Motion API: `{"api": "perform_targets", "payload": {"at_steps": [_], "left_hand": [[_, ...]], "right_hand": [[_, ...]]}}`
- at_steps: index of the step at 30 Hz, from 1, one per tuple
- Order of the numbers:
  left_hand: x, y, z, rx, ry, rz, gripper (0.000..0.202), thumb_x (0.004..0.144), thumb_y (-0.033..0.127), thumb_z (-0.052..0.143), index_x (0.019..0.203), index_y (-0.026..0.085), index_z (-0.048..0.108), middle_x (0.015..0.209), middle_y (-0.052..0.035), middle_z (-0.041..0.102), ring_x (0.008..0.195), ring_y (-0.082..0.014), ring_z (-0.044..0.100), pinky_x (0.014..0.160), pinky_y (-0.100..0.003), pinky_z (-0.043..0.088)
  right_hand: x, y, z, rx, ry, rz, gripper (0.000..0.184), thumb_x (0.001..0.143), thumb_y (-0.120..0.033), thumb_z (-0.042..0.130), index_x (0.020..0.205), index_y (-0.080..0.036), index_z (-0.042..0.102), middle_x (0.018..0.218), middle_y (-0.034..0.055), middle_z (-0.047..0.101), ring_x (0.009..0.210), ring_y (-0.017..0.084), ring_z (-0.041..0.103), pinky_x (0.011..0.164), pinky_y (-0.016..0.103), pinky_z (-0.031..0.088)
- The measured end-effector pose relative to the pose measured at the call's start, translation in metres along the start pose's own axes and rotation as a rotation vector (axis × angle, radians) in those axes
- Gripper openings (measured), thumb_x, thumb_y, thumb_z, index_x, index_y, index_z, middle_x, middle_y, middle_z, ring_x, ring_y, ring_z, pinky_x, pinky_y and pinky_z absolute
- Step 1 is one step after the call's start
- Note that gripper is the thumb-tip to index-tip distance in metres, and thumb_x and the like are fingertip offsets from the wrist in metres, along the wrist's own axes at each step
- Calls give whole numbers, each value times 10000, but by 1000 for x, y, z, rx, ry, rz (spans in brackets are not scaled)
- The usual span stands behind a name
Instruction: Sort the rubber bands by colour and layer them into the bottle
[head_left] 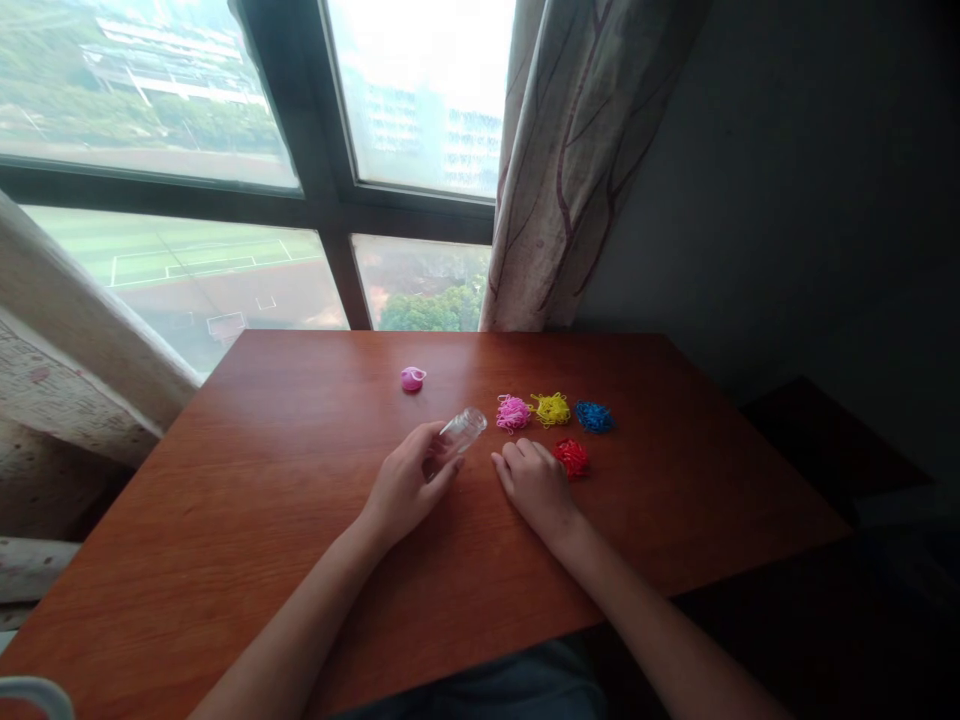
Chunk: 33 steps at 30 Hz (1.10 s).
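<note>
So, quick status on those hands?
Left hand holds clear bottle, tilted. Right hand curled beside red bands. Pink cap lies apart.

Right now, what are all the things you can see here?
table: 1, reddish-brown wood, under everything
jar: 1, clear, tilted in the left hand
cap: 1, pink, beyond the jar
rubber bands: 4 piles, pink pile, yellow pile, blue pile in a row, red pile nearer
window: 1, dark frame, behind table
curtain: 1, pale patterned, right of window
left hand: 1, grip round the jar
right hand: 1, curled, beside the red pile
</note>
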<state>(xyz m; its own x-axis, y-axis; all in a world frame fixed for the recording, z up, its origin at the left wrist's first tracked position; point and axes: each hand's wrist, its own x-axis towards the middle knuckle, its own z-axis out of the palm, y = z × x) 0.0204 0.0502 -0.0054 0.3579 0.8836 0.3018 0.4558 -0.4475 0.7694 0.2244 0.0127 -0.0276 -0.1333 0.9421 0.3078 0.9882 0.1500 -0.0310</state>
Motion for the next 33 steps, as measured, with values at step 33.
{"api": "perform_targets", "payload": {"at_steps": [33], "left_hand": [[-11, 27, 19, 42, -215, 48, 282, 881, 250, 539, 1157, 204, 501, 960, -47, 620, 850, -182, 589, 757, -287, 471]], "right_hand": [[49, 18, -38, 2370, 288, 815, 486, 815, -498, 676, 611, -216, 336, 441, -130, 251, 357, 42, 217, 288, 140, 189]]}}
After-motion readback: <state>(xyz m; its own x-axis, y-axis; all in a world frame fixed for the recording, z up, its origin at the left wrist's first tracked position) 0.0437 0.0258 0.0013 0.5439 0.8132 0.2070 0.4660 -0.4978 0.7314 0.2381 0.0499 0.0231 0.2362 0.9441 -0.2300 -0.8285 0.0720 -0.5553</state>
